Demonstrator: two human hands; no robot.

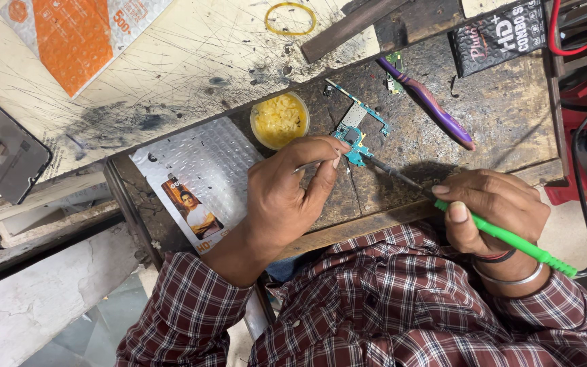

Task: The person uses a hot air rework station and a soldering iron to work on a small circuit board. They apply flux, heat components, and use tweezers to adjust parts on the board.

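A small blue-green circuit board [356, 132] lies on a dark, worn wooden work block [504, 115]. My left hand [287, 197] pinches thin metal tweezers, their tips at the board's lower edge. My right hand [494, 204] grips a green-handled soldering iron [504, 238]; its dark metal tip reaches left to the same edge of the board. Both forearms wear a checked red shirt, and bangles sit on my right wrist.
A round tub of yellow paste [280, 120] stands just left of the board. A purple toothbrush [429, 102] lies behind it, a silver bubble pouch [195, 173] to the left, a yellow rubber band [290, 18] and orange packet [79, 34] farther back. Red and black cables [582, 183] run at right.
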